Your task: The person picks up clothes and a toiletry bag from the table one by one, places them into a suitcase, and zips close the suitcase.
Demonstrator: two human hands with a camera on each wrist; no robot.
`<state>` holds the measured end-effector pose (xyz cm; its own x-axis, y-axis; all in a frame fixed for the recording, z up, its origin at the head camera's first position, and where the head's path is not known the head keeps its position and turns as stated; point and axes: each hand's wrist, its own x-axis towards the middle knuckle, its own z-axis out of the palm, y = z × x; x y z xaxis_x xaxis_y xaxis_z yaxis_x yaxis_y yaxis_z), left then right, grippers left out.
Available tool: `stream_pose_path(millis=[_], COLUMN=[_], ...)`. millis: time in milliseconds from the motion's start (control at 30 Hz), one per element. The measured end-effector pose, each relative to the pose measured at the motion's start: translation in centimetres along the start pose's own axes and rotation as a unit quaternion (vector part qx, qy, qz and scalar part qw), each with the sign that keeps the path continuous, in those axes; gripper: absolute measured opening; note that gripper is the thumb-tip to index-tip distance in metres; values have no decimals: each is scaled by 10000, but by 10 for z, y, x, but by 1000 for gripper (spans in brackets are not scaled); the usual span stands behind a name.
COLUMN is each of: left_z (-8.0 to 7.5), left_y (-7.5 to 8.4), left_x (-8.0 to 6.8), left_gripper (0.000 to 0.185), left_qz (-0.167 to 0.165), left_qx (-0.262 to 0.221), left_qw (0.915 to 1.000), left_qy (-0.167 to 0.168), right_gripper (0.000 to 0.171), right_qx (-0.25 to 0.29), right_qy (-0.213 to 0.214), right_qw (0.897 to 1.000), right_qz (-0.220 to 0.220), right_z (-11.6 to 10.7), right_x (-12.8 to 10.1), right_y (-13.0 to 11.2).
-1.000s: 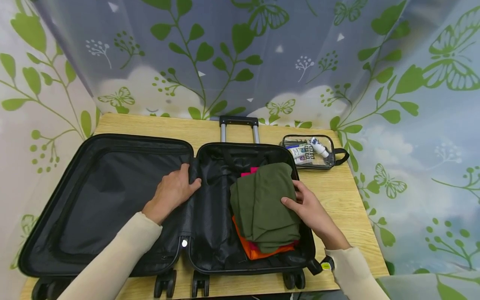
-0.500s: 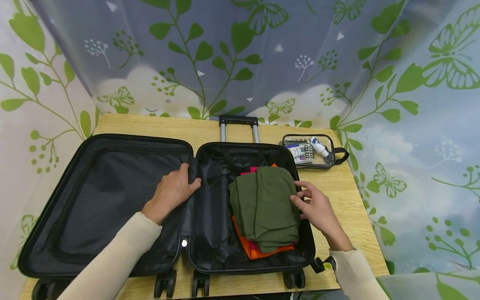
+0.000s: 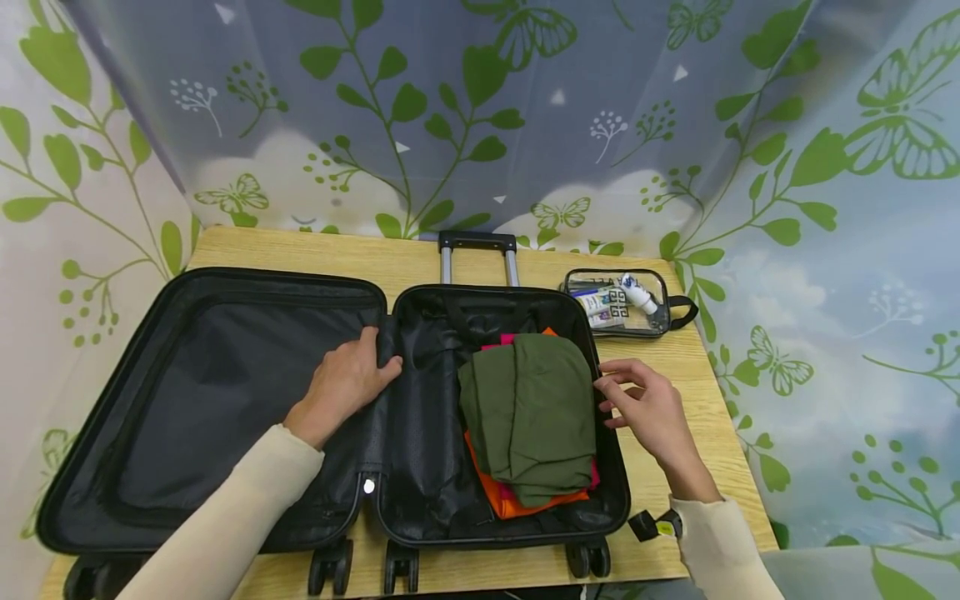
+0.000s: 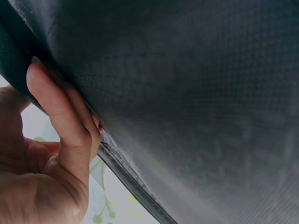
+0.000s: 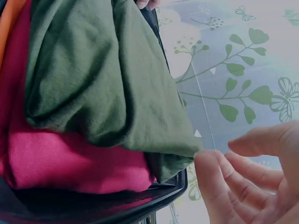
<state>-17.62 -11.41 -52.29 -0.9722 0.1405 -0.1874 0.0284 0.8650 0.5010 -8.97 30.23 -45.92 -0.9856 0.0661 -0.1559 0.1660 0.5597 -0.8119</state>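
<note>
A black suitcase (image 3: pixel 422 417) lies spread open on a wooden table. My left hand (image 3: pixel 347 379) holds the inner rim of its left half (image 3: pixel 202 408), near the hinge; in the left wrist view, the fingers (image 4: pixel 60 112) lie against the dark lining. In the right half sits a folded dark green garment (image 3: pixel 553 417), with pink cloth (image 5: pixel 79 163) and orange cloth (image 3: pixel 497 496) showing beneath it. Beside the right rim is my right hand (image 3: pixel 648 408), holding nothing. Its fingertips are right at the rim, and the thumb stands apart from the fingers in the right wrist view.
At the back right, a clear toiletry bag (image 3: pixel 577 327) with tubes and a white bottle lies on the table (image 3: pixel 690 392). The raised trolley handle (image 3: pixel 477 241) stands behind the suitcase. Patterned fabric walls (image 3: pixel 420 100) enclose the table.
My right hand has let go of the green garment and moved right to the suitcase's rim. The garment has shifted slightly, uncovering orange cloth at its back. The left hand stays in place.
</note>
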Motion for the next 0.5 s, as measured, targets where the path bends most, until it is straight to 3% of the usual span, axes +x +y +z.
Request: stream_pose_path(millis=[267,500], left_z=[-1,12], left_y=[1,-12], left_x=[-1,9], left_gripper=[74,77], left_qz=[-50,43], left_qx=[-32,24], left_qw=[10000,10000], left_qy=[-3,68], right_gripper=[33,33], right_qx=[256,325], right_qy=[-426,-611], right_qw=[9981,9971], right_qz=[-376,-326], right_z=[6,9], right_x=[-1,1], right_y=[3,7])
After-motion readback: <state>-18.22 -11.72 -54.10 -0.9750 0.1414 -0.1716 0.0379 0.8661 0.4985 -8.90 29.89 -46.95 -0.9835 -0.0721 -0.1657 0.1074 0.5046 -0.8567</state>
